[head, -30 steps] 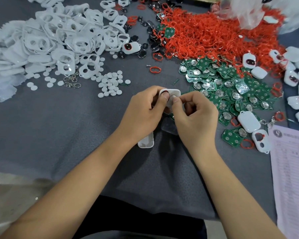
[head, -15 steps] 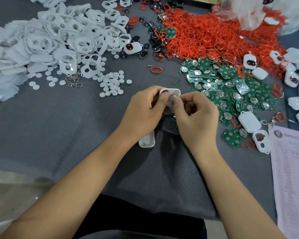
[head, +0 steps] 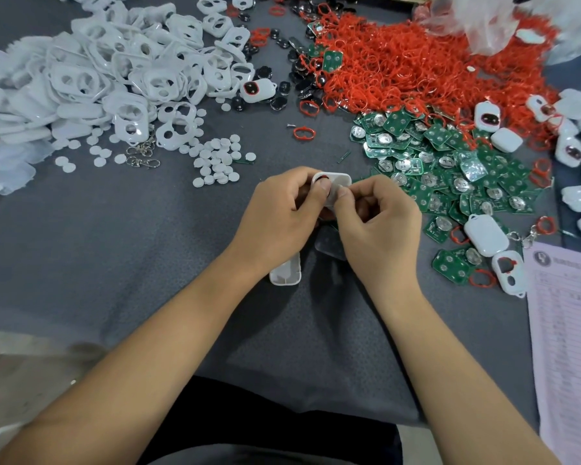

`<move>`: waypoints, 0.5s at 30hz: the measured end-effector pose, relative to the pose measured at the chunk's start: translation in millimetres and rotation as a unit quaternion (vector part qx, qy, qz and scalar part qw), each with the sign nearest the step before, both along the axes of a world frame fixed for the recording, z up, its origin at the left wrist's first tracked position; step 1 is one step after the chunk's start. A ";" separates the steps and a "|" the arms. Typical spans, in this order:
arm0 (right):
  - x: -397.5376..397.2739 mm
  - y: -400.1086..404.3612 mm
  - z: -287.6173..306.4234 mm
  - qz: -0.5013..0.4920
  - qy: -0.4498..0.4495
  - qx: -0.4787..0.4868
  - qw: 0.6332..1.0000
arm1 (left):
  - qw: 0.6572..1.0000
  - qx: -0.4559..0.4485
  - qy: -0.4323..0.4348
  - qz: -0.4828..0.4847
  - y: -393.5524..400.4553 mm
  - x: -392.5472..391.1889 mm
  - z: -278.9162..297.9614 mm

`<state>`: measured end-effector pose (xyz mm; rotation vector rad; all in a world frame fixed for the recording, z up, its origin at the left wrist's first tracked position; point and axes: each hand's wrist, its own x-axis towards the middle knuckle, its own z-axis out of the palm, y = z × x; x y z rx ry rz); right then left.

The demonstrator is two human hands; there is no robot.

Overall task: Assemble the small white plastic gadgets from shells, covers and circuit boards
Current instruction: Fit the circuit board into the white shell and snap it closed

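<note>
Head view. Both hands are gripping one small white gadget (head: 332, 187) at table centre: the left hand (head: 275, 219) is pinching it from 9 o'clock, the right hand (head: 379, 226) from 3 o'clock, thumbs pressing on its near face; a red rim is showing at its top-left corner.

A white open shell (head: 285, 275) is lying just beneath the left wrist, at 7 o'clock of the gadget.

White covers (head: 114, 82) are piling at 10 o'clock, running off the left edge.

White discs (head: 217, 161) are lying scattered at 10 o'clock, near.

Red rings (head: 416, 62) are heaping at 1 o'clock.

Green circuit boards (head: 450, 169) are spreading at 3 o'clock, just beside the right hand.

A printed sheet (head: 567, 330) is lying along the right edge.

Bare grey cloth (head: 98, 246) is stretching open at 8 o'clock.
</note>
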<state>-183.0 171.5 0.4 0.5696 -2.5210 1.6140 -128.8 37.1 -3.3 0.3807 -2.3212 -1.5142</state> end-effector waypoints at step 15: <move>-5.4 -1.7 4.1 0.026 -0.003 -0.003 1.000 | 1.000 0.018 0.017 -0.013 2.9 3.4 5.5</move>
